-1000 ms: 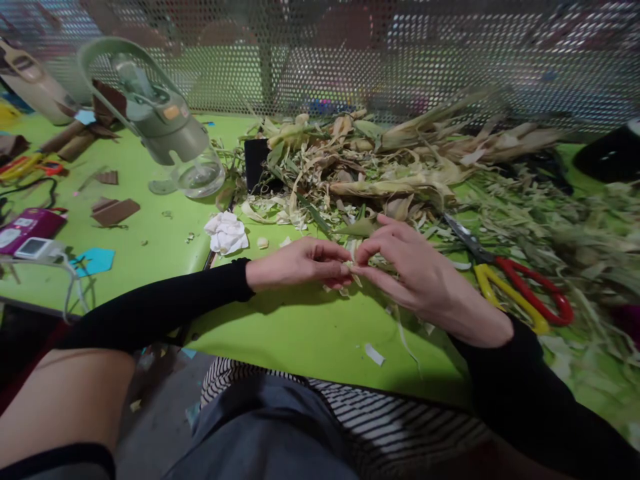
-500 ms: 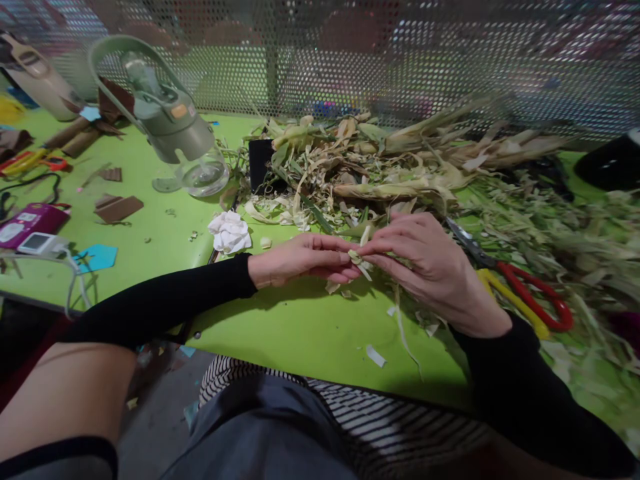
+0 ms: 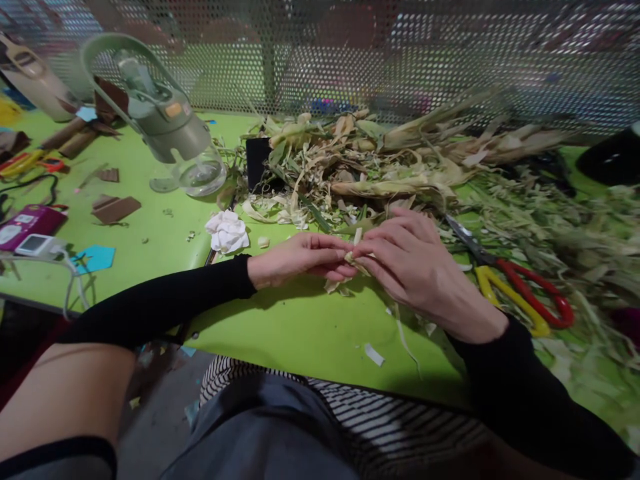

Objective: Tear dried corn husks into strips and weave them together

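Observation:
Between my fingertips is a small pale piece of corn husk [image 3: 357,235], its narrow end sticking up. My left hand [image 3: 305,259] pinches it from the left, thumb against fingers. From the right, my right hand [image 3: 413,270] closes thumb and fingertips on the same piece, with the back of the hand hiding part of it. Husk scraps [image 3: 336,287] lie on the green table [image 3: 300,333] just under the hands. Beyond them is a heap of dry corn husks [image 3: 400,190]. Scissors [image 3: 530,287] with red and yellow handles lie right of my right hand.
A crumpled white tissue [image 3: 227,231] lies beyond my left wrist. Farther back stand a green-lidded bottle [image 3: 175,127] and a dark block [image 3: 257,164]. At the left are a purple box [image 3: 33,225], a white cable and brown scraps [image 3: 116,210]. A perforated metal screen [image 3: 320,60] edges the table.
Both hands keep the husk piece at about the same spot. My right hand's fingers have shifted from a bent pinch to lying more over the piece, and its upright end shows more.

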A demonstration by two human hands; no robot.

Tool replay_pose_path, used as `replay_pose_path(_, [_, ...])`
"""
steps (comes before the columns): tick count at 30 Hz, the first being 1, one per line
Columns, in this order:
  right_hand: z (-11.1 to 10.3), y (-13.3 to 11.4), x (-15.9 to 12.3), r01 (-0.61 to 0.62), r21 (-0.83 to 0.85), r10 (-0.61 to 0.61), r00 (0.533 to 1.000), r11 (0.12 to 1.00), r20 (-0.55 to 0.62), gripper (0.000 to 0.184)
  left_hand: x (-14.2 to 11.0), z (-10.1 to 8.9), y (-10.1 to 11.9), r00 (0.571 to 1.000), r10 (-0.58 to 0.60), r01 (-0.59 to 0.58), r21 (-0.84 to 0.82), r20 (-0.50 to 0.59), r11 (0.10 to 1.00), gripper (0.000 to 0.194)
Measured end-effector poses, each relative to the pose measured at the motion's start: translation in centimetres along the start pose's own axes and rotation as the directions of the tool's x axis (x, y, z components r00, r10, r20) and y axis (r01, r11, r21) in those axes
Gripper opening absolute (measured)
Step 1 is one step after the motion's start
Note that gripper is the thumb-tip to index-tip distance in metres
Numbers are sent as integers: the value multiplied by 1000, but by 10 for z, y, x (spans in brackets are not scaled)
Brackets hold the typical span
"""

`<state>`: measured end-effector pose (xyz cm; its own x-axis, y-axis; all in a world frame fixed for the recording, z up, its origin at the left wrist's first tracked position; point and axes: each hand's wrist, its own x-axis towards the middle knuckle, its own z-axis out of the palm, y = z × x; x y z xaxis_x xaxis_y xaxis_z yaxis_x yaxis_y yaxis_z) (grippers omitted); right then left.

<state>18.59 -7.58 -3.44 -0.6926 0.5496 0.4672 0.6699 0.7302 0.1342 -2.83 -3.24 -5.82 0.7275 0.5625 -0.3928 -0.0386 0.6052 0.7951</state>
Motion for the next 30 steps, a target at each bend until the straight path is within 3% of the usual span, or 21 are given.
replay_pose_path(6, [0,0,0,-56,-12,56,998,998,12,26,-3,2,5,1000,16,-16,-31,15,999,24])
replay_pose_path(13, [6,-1,2,-57,174,68,996,983,-52,11,-1,1,0,999,-5,7,-56,46,998,22])
replay_pose_path(22, [6,-4,-1,-337,455,375,927,824,9,4,-1,0,4,1000,-10,10,-142,2,990,17])
replay_pose_path(26, [12,-12,0,-318,501,369,929,805,-5,3,0,1,-1,999,11,-6,-100,48,995,13])
replay_pose_path(30, [9,-14,2,-287,492,384,917,822,-108,6,0,-1,-2,995,56,-48,-108,78,993,10])
